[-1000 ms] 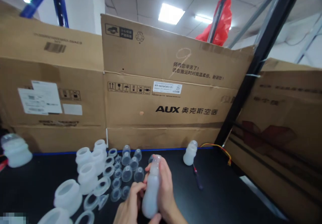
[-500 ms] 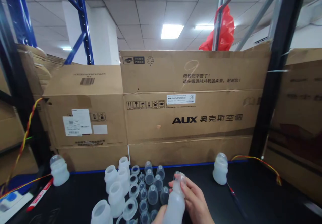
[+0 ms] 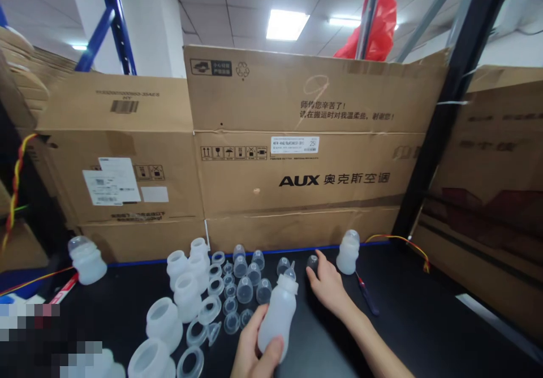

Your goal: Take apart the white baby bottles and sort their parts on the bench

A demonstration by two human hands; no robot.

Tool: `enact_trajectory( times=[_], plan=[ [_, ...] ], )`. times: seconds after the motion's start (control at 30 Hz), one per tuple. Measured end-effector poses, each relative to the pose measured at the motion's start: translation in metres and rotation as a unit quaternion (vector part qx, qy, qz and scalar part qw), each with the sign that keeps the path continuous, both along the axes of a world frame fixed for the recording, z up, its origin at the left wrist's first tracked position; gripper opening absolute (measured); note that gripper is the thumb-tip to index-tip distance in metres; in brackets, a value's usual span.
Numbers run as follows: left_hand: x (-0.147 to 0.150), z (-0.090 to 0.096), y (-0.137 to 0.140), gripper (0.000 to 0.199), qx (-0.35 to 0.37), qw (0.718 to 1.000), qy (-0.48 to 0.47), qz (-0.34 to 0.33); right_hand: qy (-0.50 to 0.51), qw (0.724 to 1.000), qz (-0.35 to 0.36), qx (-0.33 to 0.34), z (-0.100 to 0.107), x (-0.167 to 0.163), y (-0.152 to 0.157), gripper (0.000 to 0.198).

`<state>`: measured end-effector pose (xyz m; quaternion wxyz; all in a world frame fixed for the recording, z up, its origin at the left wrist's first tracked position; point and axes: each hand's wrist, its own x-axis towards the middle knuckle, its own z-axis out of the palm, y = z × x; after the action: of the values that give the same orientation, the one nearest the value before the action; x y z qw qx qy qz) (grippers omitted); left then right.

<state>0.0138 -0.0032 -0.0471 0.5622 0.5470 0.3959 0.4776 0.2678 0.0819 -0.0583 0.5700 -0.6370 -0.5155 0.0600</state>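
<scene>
My left hand (image 3: 258, 341) is wrapped round a translucent white baby bottle (image 3: 278, 313), which tilts slightly to the right. A ring and a clear teat (image 3: 291, 270) top the bottle, with no cap over them. To the right, my right hand (image 3: 328, 284) has its thumb and fingers around a small clear bottle cap (image 3: 313, 262) low over the black table. Another clear cap (image 3: 283, 266) stands just behind the teat. Left of the bottle are several dome caps (image 3: 245, 290), small teats (image 3: 230, 305) and screw rings (image 3: 210, 310).
Several open bottle bodies (image 3: 187, 288) stand in a row at left. Capped bottles stand at far left (image 3: 88, 262) and right (image 3: 348, 252). A dark-handled screwdriver-like tool (image 3: 368, 297) and a red-and-white marker (image 3: 64, 288) lie on the table. Cardboard (image 3: 297, 197) walls the back.
My right hand has left the bottle top and moved right with the clear cap, baring the teat. My left hand still holds the bottle. The view has tilted downward.
</scene>
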Motion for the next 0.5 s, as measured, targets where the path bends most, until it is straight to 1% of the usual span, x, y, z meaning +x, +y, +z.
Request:
enact_trajectory(
  times=[0.03,0.1,0.13,0.2,0.23,0.27,0.3,0.37,0.43,0.5],
  plan=[
    [0.001,0.002,0.000,0.081,-0.002,1.000,0.003,-0.017,-0.012,1.000,-0.015,0.010,0.003,-0.003,-0.001,0.047],
    [0.003,0.006,0.001,0.075,0.007,0.999,0.008,-0.051,-0.046,0.998,-0.033,0.039,0.017,-0.008,-0.007,0.054],
    [0.005,0.008,0.002,0.073,0.018,0.998,0.008,-0.066,-0.062,0.996,-0.031,0.054,0.026,-0.012,-0.012,0.052],
    [0.007,0.012,0.004,0.069,0.040,0.995,0.011,-0.092,-0.076,0.995,0.009,0.071,0.046,-0.021,-0.022,0.033],
    [0.008,0.013,0.005,0.069,0.050,0.994,0.012,-0.100,-0.048,0.996,0.055,0.048,0.054,-0.026,-0.028,0.029],
    [0.008,0.014,0.005,0.071,0.057,0.993,0.015,-0.105,-0.007,0.993,0.115,0.004,0.061,-0.032,-0.033,0.038],
    [0.008,0.014,0.005,0.072,0.061,0.992,0.018,-0.110,0.041,0.983,0.175,-0.044,0.066,-0.037,-0.038,0.048],
    [0.007,0.014,0.003,0.074,0.056,0.991,0.031,-0.121,0.125,0.945,0.275,-0.128,0.071,-0.047,-0.045,0.060],
    [0.006,0.013,0.001,0.077,0.032,0.989,0.039,-0.137,0.170,0.915,0.326,-0.168,0.073,-0.053,-0.049,0.067],
    [0.005,0.012,0.000,0.080,0.005,0.988,0.033,-0.154,0.214,0.890,0.354,-0.191,0.072,-0.059,-0.050,0.069]
  ],
)
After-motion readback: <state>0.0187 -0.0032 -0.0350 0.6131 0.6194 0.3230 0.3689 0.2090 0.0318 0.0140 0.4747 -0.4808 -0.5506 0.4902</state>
